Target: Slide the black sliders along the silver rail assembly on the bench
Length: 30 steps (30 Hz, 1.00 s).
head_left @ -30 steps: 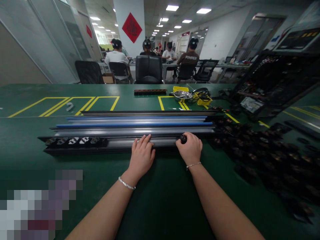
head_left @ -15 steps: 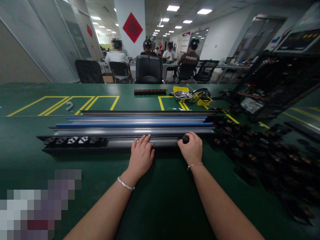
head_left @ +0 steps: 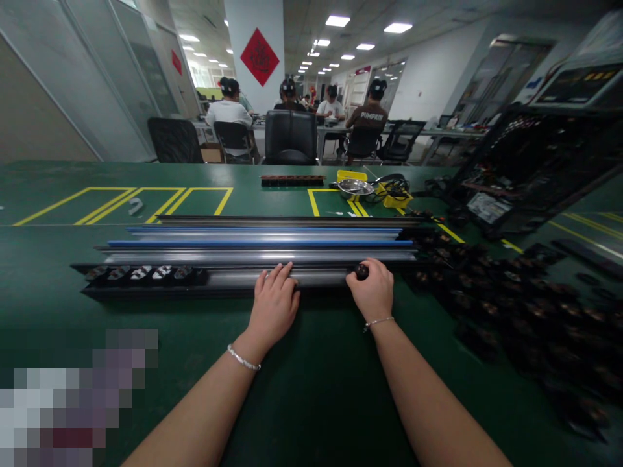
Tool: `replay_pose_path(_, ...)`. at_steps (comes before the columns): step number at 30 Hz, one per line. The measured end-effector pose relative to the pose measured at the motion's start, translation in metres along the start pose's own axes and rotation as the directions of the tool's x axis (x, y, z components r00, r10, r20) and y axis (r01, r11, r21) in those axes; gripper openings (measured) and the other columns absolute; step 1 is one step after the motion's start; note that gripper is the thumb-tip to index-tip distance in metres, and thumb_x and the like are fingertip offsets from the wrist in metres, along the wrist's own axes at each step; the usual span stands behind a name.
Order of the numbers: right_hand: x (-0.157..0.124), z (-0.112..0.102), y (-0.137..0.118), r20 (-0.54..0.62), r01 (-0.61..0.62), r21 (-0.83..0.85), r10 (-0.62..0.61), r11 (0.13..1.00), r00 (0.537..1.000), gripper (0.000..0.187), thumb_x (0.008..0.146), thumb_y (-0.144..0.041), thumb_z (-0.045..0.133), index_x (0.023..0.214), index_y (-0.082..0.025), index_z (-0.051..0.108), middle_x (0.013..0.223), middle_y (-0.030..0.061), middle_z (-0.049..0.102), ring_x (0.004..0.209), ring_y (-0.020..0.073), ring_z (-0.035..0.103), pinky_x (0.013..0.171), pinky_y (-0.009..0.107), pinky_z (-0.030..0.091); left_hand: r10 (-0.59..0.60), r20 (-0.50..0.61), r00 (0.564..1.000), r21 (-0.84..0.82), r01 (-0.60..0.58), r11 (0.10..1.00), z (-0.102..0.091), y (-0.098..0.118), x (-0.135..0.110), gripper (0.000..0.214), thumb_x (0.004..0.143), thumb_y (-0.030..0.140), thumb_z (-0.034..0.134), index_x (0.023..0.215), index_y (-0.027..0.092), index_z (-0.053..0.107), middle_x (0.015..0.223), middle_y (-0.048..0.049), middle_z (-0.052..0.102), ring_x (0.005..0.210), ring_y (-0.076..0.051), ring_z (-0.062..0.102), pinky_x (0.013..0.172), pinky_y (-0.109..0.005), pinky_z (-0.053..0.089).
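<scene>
A long black channel rail [head_left: 228, 279] lies across the green table in front of me. Several dark pieces with shiny tops [head_left: 141, 273] sit in a row in its left end. My left hand [head_left: 276, 298] rests on the middle of the rail, fingers stretched out over it. At the rail's right part, my right hand [head_left: 374, 288] is closed around a small round black part [head_left: 361, 271], held between thumb and fingers. Most of that part is hidden by the hand. Behind the rail lie more long rails [head_left: 263, 242], some with blue edges.
To the right spreads a heap of small black parts [head_left: 511, 292], and behind it stands an opened dark equipment case [head_left: 516, 155]. A metal bowl [head_left: 357, 187] and yellow bins [head_left: 396, 198] are at the back. Several people sit at far desks. A dark strip [head_left: 293, 181] lies near the far edge.
</scene>
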State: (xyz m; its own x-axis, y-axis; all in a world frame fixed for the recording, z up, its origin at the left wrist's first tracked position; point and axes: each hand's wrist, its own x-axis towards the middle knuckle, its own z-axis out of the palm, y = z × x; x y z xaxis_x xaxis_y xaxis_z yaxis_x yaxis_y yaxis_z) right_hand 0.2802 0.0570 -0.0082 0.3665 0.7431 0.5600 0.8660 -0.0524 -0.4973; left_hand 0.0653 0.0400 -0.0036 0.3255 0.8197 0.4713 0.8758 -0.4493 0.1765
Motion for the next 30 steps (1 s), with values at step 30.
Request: replay_pose_path(30,0.0045,-0.0068,0.0096,-0.027,-0.081,0.166,0.086,0.983,0.996,0.035,0.065,-0.020,0.053,0.100,-0.015,0.055,0.102,0.0113,0.055,0.100,0.0233,0.052,0.094,0.039,0.041,-0.009,0.001,1.000,0.005,0.009,1.000,-0.0001,0.0002,0.0010,0.017,0.086,0.026,0.045,0.093,0.021,0.060,0.137,-0.0063,0.050,0.129,-0.025,0.041,0.107,-0.049,0.028)
